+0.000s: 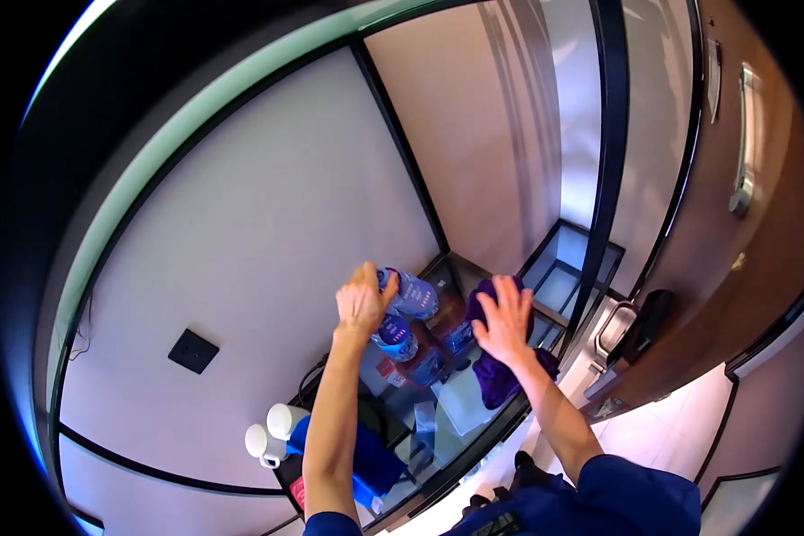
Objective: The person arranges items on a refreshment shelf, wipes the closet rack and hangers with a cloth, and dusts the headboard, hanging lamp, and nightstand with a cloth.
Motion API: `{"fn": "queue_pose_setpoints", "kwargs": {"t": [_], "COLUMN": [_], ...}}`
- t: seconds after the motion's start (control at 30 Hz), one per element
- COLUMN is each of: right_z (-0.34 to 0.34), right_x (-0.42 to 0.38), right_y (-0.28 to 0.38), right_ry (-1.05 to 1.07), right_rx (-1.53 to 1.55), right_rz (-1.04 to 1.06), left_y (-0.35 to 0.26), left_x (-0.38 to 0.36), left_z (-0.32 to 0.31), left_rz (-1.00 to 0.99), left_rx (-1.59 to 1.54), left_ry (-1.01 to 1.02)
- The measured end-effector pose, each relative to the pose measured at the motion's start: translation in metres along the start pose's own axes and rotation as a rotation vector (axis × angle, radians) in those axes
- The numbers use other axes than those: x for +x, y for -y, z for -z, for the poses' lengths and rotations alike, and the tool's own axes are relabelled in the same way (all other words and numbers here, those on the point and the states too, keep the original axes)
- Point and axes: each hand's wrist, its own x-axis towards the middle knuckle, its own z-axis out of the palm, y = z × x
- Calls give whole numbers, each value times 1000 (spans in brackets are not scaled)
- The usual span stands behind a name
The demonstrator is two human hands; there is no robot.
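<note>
My left hand (pixel 364 297) is at two blue-labelled bottles on the glass shelf, its fingers curled at the top of the nearer bottle (pixel 395 338). The other bottle (pixel 417 297) stands just behind, to the right. What the left fingers hold is hidden behind the hand. My right hand (pixel 505 323), fingers spread, is over a dark purple cloth (pixel 498 380) bunched on the shelf's right part. Whether the palm touches the cloth cannot be made out.
Two white mugs (pixel 285 420) and a blue cloth (pixel 375 469) are at the shelf's left end. A white flat item (pixel 467 402) lies near the front edge. A black socket (pixel 193 351) is on the wall. A brown door (pixel 732 268) stands at the right.
</note>
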Motion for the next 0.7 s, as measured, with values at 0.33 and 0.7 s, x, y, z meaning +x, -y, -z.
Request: {"fn": "queue_pose_setpoints", "kwargs": {"t": [0.33,0.7], "right_z": [-89,-110], "right_x": [63,61], "right_y": [9,3], "right_ry": [333,261], "right_rx": [748,698], "right_rz": [-20,7], "left_y": [-11,-6], "left_x": [2,5], "left_z": [-28,-55], "left_rz": [-32,35], "left_rx": [-101,-114], "left_ry": [-80,-288]}}
